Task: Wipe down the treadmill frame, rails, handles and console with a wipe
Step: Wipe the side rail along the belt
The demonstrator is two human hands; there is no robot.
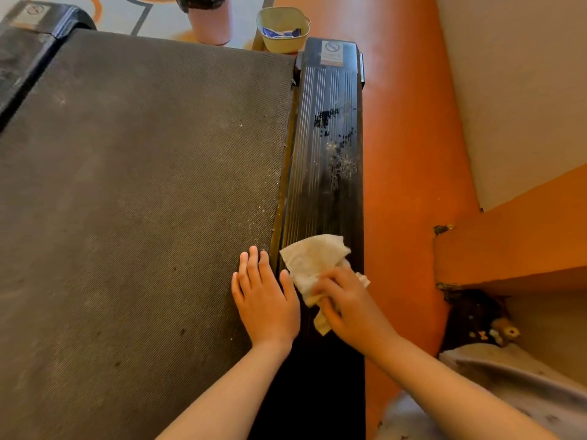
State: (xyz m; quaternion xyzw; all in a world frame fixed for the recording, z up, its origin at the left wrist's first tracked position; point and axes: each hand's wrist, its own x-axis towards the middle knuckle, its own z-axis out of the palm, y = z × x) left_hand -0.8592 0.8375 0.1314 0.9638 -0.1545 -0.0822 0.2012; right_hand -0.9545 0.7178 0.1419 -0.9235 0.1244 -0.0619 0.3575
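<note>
Two roles: the right hand [346,308] grips the wipe [313,260] on the right rail [324,154] to scrub, while the left hand [265,296] lies flat, fingers straight, on the belt [143,185], likely bracing.

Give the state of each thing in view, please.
Grey textured treadmill belt: dusty, pale specks near its right edge.
Black ribbed side rail: dust specks and dark blotches on its far half.
White crumpled wipe: yellow-stained, lying on the rail.
Left hand: flat on the belt's edge, fingers straight.
Right hand: grips the wipe.
Beige plastic tub: open, a blue-and-white packet inside.
</note>
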